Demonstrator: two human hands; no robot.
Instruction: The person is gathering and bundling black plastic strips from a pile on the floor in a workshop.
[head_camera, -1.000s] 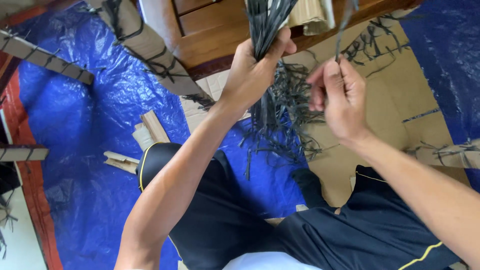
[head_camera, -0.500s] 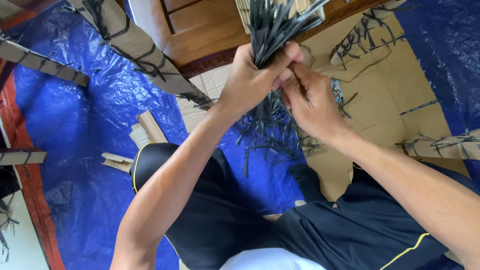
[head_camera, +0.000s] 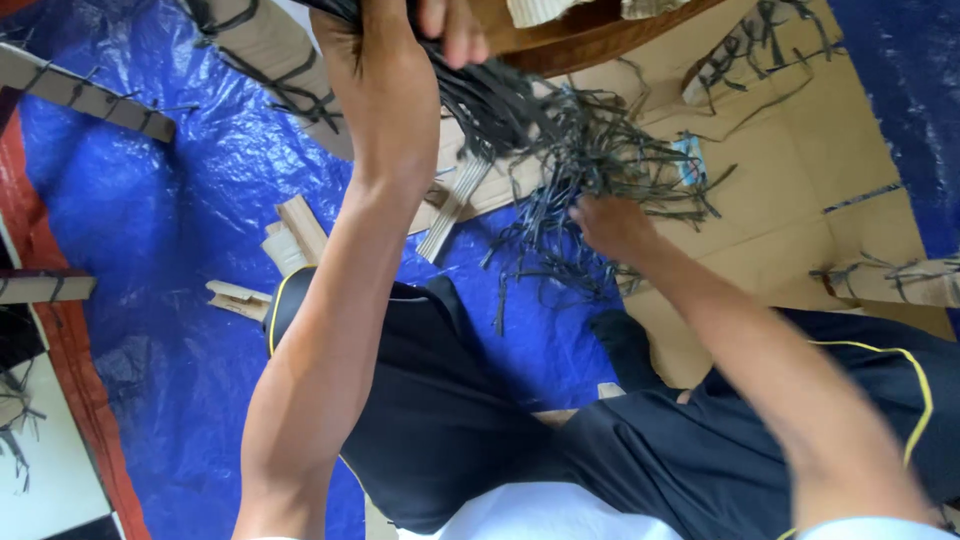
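Your left hand is raised at the far edge of the view, fingers closed around a bundle of dark strips that trails down to the right. Your right hand is lowered into the loose pile of strips on the cardboard sheet; its fingers are blurred and partly buried, so you cannot tell its grip. A blue tarp covers the floor to the left, with wooden offcuts near your knee.
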